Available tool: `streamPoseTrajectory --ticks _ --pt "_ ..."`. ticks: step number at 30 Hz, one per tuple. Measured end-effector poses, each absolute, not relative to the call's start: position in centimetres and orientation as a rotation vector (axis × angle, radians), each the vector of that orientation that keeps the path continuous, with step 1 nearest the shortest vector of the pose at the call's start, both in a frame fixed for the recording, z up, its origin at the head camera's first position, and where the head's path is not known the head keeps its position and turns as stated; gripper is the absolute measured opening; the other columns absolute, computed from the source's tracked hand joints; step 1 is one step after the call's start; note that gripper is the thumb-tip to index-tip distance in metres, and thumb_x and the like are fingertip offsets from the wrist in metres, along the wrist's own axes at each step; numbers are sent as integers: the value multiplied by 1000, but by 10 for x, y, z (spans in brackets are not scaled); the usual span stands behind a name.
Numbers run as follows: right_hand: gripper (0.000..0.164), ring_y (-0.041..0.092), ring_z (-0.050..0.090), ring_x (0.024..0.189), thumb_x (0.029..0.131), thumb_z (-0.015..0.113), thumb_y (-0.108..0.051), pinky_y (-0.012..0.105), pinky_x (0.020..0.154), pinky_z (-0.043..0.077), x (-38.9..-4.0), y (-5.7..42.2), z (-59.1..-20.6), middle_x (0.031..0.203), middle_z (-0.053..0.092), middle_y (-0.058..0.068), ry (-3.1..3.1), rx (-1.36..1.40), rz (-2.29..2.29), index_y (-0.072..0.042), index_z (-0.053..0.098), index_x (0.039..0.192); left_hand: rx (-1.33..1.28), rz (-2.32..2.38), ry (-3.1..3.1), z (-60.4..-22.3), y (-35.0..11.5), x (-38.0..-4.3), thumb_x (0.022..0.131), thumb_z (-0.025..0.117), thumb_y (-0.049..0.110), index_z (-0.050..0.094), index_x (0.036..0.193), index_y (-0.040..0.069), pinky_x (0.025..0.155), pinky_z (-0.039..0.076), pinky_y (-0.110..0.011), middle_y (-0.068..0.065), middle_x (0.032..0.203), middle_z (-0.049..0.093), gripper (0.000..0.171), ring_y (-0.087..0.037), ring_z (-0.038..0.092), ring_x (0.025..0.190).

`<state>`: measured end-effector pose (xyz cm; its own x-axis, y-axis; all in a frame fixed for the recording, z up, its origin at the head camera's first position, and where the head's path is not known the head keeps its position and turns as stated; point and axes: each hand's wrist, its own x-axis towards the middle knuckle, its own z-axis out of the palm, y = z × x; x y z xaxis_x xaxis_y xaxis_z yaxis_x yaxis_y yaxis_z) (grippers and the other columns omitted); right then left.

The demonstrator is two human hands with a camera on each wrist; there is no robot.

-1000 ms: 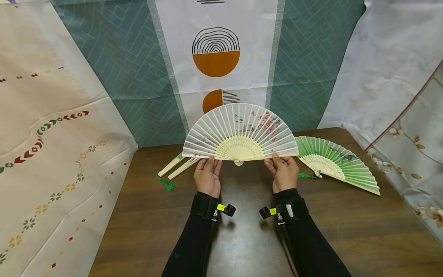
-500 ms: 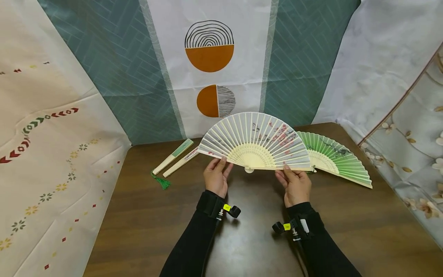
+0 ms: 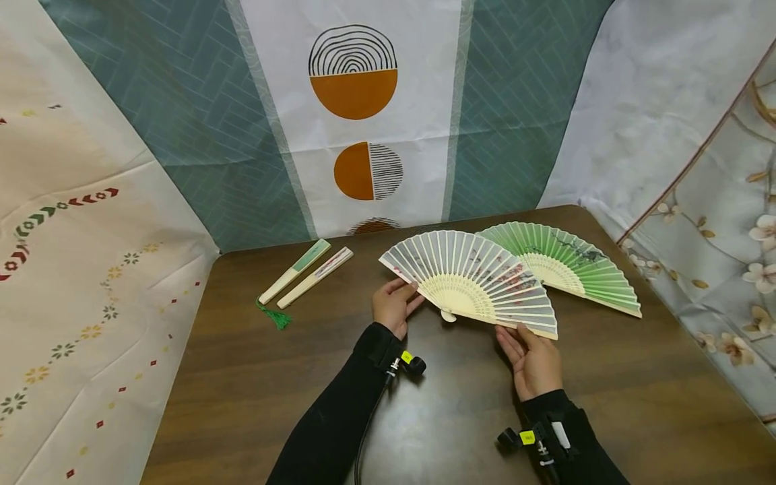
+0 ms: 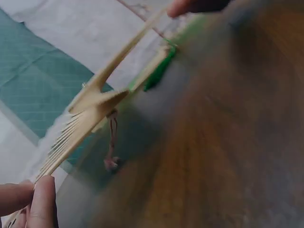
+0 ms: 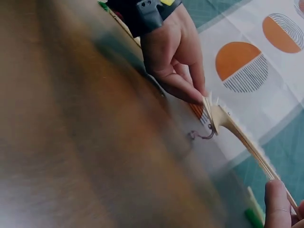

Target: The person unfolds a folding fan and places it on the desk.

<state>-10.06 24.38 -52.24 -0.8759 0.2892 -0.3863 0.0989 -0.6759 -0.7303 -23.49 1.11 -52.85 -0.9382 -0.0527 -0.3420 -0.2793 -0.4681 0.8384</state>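
Observation:
A spread white folding fan (image 3: 457,293) with pink blossoms is held over the table, tilted down to the right in the head view. My left hand (image 3: 394,306) pinches its left end stick between thumb and fingers. At the lower right, my right hand (image 3: 536,364) pinches the other end stick near the tip. The left wrist view catches the fan's ribs (image 4: 78,128) edge-on, a small tassel dangling from the pivot. Behind it, an open green folding fan (image 3: 582,266) lies on the table, partly covered by the white one.
Two closed folding fans lie side by side at the back left: one with a green panel (image 3: 295,271) and green tassel (image 3: 280,318), the other pale with pinkish marks (image 3: 315,277). The brown wooden table (image 3: 242,404) meets a hanging patterned cloth (image 3: 509,135) at the back.
The white fan has come down and to the right, turning clockwise, with both hands gripping it throughout. It now overlaps the green fan more, and the closed fans are fully uncovered. The view has shifted too.

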Motion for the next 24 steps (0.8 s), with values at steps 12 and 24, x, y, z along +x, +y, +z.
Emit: streamPoseTrajectory --ticks 12,24 --pt "26 11 85 101 122 48 -14 23 96 70 -73 264 -525 104 82 1 -1174 -781 2787 -16 73 116 -493 2417 1691 -526 18 -228 96 79 -17 47 139 -4 70 72 -28 -18 104 72 55 -13 77 78" --pt "29 9 84 105 124 44 -22 23 101 69 -66 278 -522 103 82 -3 -1227 -970 2819 -22 72 114 -449 2271 1766 -525 16 -223 101 74 -13 61 126 -11 73 73 -28 -11 93 72 28 -15 76 74"
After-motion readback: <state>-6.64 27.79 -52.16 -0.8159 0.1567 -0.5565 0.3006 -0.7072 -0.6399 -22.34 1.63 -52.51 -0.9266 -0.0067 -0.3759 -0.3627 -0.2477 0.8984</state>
